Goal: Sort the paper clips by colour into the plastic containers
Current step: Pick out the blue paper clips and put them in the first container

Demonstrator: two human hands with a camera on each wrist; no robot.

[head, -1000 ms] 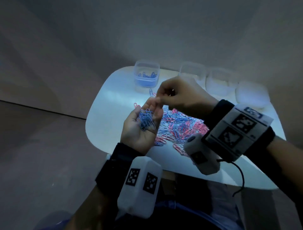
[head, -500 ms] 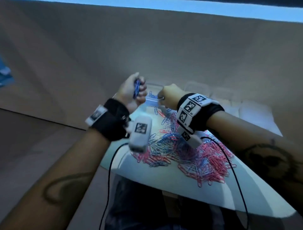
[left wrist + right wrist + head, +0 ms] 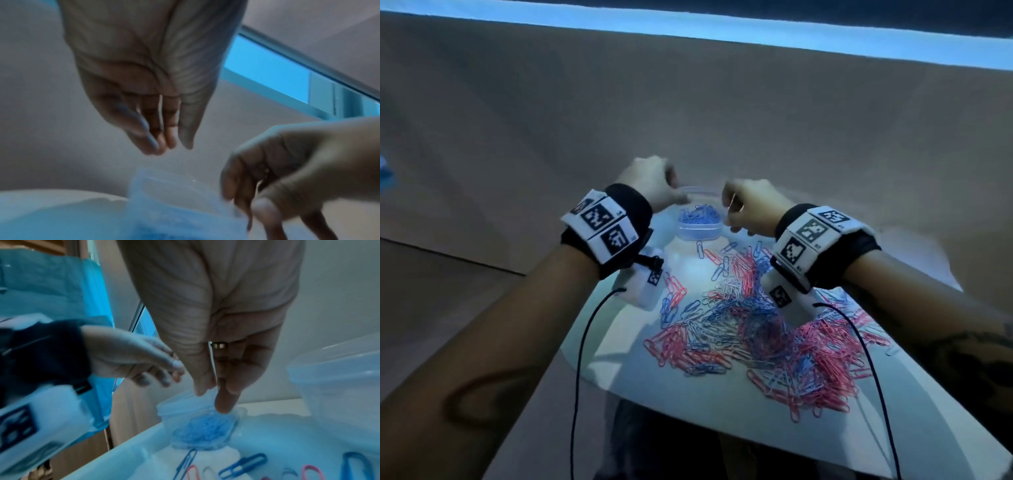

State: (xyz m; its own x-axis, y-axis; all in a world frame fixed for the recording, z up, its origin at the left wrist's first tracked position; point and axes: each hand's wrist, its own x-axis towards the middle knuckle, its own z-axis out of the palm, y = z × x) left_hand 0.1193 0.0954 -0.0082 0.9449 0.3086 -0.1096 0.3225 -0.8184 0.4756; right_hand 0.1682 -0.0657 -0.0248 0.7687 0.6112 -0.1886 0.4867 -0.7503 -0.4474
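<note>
Blue clips are sitting in one container (image 3: 698,222); both hands, left hand (image 3: 654,185) and right hand (image 3: 751,209), are hanging released, while a big mixed pile (image 3: 763,329) is still waiting on the worktop (image 3: 709,407).

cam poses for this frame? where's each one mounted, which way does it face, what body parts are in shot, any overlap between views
Head: on the head, looking forward and down at the table; both forearms, left hand and right hand over the container of blue clips.
Left wrist: under the left palm, looking along its straight fingers; the right hand also shows, at the container rim.
Right wrist: under the right palm, facing down along the fingers at the container; left hand and wristband at left.
Shared: all three see both hands and the container.
</note>
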